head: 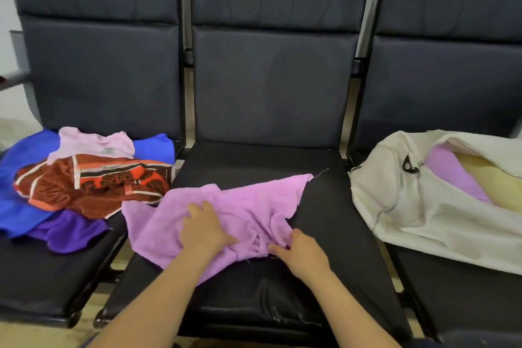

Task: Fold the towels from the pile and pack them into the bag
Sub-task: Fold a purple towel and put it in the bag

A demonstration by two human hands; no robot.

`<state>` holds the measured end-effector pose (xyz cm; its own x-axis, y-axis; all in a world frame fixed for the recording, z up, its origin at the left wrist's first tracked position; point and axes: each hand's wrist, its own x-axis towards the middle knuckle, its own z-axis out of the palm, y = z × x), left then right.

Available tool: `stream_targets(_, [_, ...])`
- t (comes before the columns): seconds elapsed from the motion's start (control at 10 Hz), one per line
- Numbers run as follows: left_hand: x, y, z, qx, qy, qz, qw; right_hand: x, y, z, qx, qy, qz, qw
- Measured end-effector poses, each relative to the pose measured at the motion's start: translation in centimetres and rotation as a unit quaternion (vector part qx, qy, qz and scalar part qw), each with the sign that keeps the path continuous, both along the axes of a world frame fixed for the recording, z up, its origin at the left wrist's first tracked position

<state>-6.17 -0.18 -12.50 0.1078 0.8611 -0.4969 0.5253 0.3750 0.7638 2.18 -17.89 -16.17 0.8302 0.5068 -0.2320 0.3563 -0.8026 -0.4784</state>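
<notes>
Cream bag (395, 198) with lilac towel (449, 175) and yellow towel (491, 181) inside

the single head view looks forward and down, close over the middle seat (254, 285).

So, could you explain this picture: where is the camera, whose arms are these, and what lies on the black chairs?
There is no machine; a person works with bare hands, and one camera on the head looks down. The left hand rests on a lilac terry towel spread on the middle black padded seat. The right hand touches a bunched fold of it; whether it pinches, I cannot tell. On the left seat lies a pile of coloured towels. On the right lies an open cream fabric bag, with lilac and yellow cloth inside.
</notes>
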Motion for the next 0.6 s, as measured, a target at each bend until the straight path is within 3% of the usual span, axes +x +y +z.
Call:
stream_targets(0.1, [1.4,0.0,-2.5,0.054,-0.076,-0.152,0.984,-0.5,0.3,-1.1,0.0,-0.073,0.029,0.997])
stream_targets(0.2, [1.6,-0.4,-1.6,0.149,-0.089,-0.233,0.957,0.6,0.6,-0.6,0.191,0.046,-0.057,0.979])
stream_targets(0.3, [2.0,0.3,0.4,0.148,-0.133,-0.198,0.96,2.3,-0.2,2.9,0.478,0.219,-0.239,0.816])
stream_targets(0.4, [1.3,1.4,2.9,0.055,-0.225,-0.158,0.96,4.1,-2.7,7.1,0.682,0.291,-0.311,0.595])
stream_targets(0.5, [0.2,1.7,3.6,-0.013,-0.334,-0.135,0.933,5.1,-4.5,9.1,0.752,0.295,-0.203,0.553])
stream_targets(0.6, [0.5,2.2,1.8,-0.027,-0.339,-0.112,0.934,5.6,-3.9,7.0,0.509,0.192,-0.158,0.824])
